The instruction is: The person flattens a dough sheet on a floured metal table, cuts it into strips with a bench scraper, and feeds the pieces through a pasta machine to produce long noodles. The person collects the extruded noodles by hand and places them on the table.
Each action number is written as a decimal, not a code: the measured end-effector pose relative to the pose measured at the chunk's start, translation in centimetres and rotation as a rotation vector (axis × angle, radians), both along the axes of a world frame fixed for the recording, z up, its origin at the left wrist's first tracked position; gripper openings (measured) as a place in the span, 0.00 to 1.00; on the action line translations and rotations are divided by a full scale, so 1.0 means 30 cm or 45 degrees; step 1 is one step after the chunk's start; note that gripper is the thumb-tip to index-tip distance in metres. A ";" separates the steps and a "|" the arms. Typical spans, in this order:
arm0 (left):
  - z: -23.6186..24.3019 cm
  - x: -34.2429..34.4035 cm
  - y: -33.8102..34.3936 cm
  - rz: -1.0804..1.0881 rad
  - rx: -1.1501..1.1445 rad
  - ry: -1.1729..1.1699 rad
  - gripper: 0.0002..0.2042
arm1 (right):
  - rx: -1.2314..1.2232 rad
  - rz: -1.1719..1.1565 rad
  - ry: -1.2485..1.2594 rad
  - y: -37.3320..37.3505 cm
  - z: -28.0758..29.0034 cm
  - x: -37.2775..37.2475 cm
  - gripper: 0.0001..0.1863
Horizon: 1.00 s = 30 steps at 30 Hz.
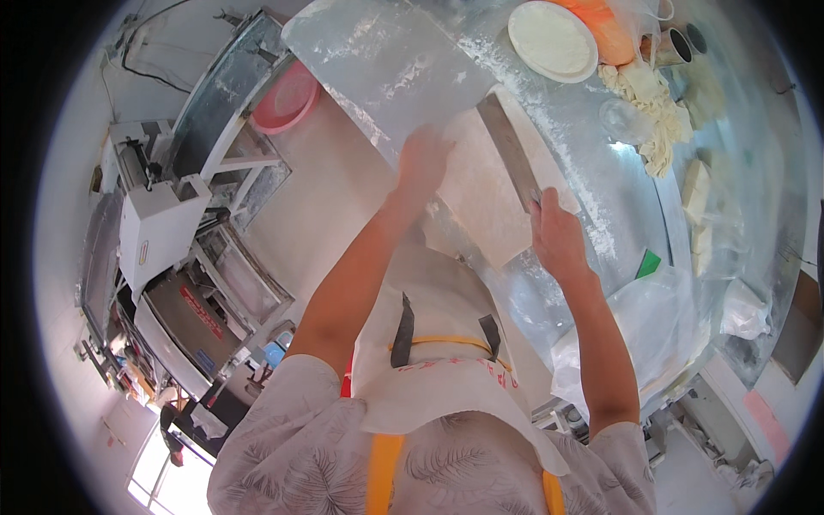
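A pale, floured sheet of dough (481, 193) lies on the metal worktop in front of me. My right hand (556, 230) is closed round the handle of a long, broad knife (506, 142). Its flat blade slants away to the far left across the dough, splitting the sheet in view into a larger near-left part and a strip (534, 142) on the right. Over the left edge of the dough is my left hand (425, 159), smeared by motion. Its fingers are too blurred to show whether they grip anything.
Flour is scattered over the worktop (378, 51). A white bowl of flour (554, 41) stands at the far right, beside an orange bag (601, 26) and a heap of dough scraps (657, 120). Plastic sheeting (635, 326) covers the near right. A pink basin (287, 99) and a white machine (159, 227) are left.
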<state>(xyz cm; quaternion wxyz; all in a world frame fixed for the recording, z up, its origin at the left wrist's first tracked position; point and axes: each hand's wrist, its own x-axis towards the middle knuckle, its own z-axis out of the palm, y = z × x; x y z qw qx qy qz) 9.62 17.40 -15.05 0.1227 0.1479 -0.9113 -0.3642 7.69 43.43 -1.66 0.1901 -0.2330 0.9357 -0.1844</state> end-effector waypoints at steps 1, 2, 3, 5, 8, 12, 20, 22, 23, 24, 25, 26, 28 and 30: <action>-0.006 0.001 0.006 0.012 -0.013 0.008 0.13 | 0.017 0.066 0.023 -0.015 -0.009 -0.014 0.10; -0.011 0.006 0.016 0.045 -0.029 0.036 0.12 | 0.031 0.098 0.025 -0.024 -0.019 -0.022 0.10; -0.015 0.012 0.026 0.077 -0.046 0.065 0.12 | 0.043 0.128 0.028 -0.030 -0.029 -0.030 0.10; -0.039 0.017 0.050 0.188 -0.063 0.084 0.10 | 0.072 0.188 0.033 -0.034 -0.043 -0.033 0.09; -0.070 0.014 0.102 0.370 -0.095 0.020 0.08 | 0.129 0.260 0.052 -0.035 -0.061 -0.032 0.09; -0.052 0.014 0.137 0.403 -0.209 -0.078 0.08 | 0.181 0.297 0.091 -0.021 -0.113 -0.026 0.10; -0.096 0.009 0.139 0.428 -0.267 -0.057 0.08 | 0.388 0.350 -0.056 -0.046 -0.125 -0.050 0.23; -0.106 0.009 0.138 0.415 -0.269 -0.050 0.08 | 0.422 0.372 -0.008 -0.036 -0.166 -0.037 0.29; -0.102 0.010 0.138 0.407 -0.266 -0.040 0.08 | 0.405 0.386 0.005 -0.027 -0.189 -0.036 0.31; -0.097 0.012 0.139 0.399 -0.262 -0.031 0.08 | 0.389 0.400 0.019 -0.014 -0.209 -0.040 0.33; -0.093 0.013 0.140 0.390 -0.259 -0.021 0.09 | 0.373 0.413 0.032 -0.005 -0.228 -0.041 0.35; -0.096 0.015 0.138 0.389 -0.263 -0.028 0.09 | 0.373 0.412 0.006 -0.013 -0.225 -0.047 0.34; -0.102 0.022 0.134 0.385 -0.272 -0.042 0.09 | 0.374 0.409 -0.048 -0.029 -0.212 -0.061 0.32; -0.097 0.019 0.133 0.372 -0.271 -0.034 0.08 | 0.358 0.392 -0.033 -0.031 -0.232 -0.058 0.31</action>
